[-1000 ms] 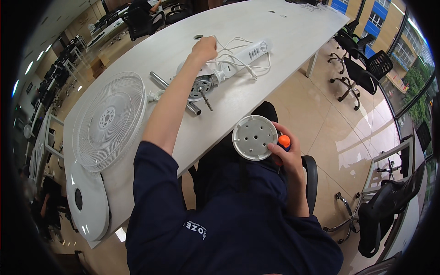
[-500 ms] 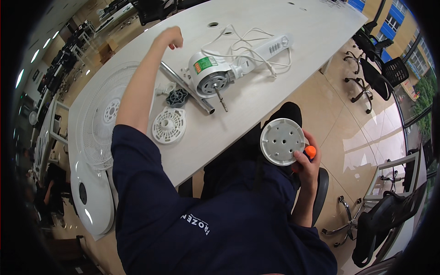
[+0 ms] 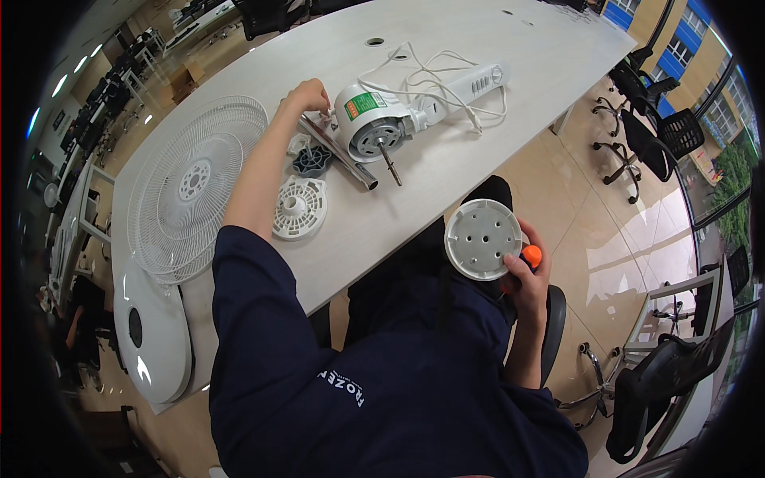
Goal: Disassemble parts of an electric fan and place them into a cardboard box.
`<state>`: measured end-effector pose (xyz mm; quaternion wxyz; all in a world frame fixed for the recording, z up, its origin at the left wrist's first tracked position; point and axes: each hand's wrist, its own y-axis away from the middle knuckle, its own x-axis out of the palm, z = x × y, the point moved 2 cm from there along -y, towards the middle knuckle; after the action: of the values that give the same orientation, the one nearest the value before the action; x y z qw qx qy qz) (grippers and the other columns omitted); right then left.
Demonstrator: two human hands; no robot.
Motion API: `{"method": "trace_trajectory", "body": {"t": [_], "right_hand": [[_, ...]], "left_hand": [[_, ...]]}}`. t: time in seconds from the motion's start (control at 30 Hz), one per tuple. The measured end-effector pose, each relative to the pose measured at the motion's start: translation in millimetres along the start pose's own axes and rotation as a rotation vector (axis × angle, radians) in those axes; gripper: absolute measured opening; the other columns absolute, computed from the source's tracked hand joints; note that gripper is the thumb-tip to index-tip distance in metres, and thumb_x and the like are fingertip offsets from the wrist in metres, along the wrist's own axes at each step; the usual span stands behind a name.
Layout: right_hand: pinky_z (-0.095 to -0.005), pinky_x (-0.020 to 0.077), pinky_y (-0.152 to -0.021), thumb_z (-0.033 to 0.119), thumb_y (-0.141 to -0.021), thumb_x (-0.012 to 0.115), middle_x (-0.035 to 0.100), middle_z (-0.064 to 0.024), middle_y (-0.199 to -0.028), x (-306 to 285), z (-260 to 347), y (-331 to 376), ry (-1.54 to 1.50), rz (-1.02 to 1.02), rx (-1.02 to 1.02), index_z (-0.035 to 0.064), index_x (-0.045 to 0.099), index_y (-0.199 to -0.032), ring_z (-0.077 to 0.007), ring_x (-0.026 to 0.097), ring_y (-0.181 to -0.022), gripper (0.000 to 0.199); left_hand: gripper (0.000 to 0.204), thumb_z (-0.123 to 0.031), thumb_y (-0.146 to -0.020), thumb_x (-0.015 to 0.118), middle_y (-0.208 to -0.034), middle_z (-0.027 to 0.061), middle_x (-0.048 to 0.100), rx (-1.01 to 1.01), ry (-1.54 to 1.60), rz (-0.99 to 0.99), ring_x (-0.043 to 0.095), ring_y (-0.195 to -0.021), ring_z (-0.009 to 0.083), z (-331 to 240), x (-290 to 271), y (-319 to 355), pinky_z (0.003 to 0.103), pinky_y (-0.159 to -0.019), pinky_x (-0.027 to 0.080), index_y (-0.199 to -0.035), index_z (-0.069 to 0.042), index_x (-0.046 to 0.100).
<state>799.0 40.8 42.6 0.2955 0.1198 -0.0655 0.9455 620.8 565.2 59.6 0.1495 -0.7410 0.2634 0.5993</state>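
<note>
My left hand [image 3: 307, 97] is over the table beside the fan motor housing [image 3: 362, 107], its fingers curled down by small loose parts [image 3: 331, 124]. Its fingertips are pinched together; what they hold, if anything, is too small to make out. In my right hand [image 3: 532, 280], above my lap, is a round white plastic cover [image 3: 483, 240] with several holes, its inner side facing up. The same hand grips a tool handle with an orange end [image 3: 531, 255], probably a screwdriver; its shaft is hidden. A metal shaft [image 3: 389, 163] sticks out of the motor toward me.
A chrome tube [image 3: 339, 151], a dark knob [image 3: 311, 161] and a white slotted plastic disc [image 3: 300, 209] lie left of the motor. Farther left are wire fan guards [image 3: 227, 151] and a white oval base [image 3: 151, 338]. A white cord [image 3: 446, 88] loops over the control column [image 3: 470, 84].
My left hand has come down and slightly right, closer to the small parts by the motor. My right hand still holds the cover and the tool, almost unmoved.
</note>
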Motion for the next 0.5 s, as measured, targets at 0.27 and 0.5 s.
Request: {"method": "trace_trajectory", "body": {"t": [0.27,0.5], "right_hand": [[-0.0198,0.0353,-0.042,0.006,-0.083,0.067,0.056,-0.0005,-0.073,3.9,1.6,-7.7,-0.027,0.013,0.009,0.0000,0.052,-0.135,-0.0048,0.045,-0.048,0.054],[-0.0191,0.0354,-0.043,0.007,-0.083,0.066,0.058,-0.0027,-0.079,4.8,-6.6,-17.7,-0.077,-0.040,-0.033,-0.0018,0.052,-0.133,-0.0051,0.046,-0.049,0.053]], "left_hand": [[0.022,-0.018,-0.086,0.065,-0.105,0.0118,0.065,0.229,-0.105,-0.690,0.064,-0.098,0.0242,-92.6,-93.2,103.2,0.036,-0.087,0.050,-0.105,-0.008,0.065],[0.026,-0.003,-0.083,0.064,-0.099,0.0057,0.069,1.281,0.900,0.338,0.065,-0.096,0.0219,-314.5,-47.3,299.1,0.035,-0.084,0.052,-0.108,-0.005,0.064]]}}
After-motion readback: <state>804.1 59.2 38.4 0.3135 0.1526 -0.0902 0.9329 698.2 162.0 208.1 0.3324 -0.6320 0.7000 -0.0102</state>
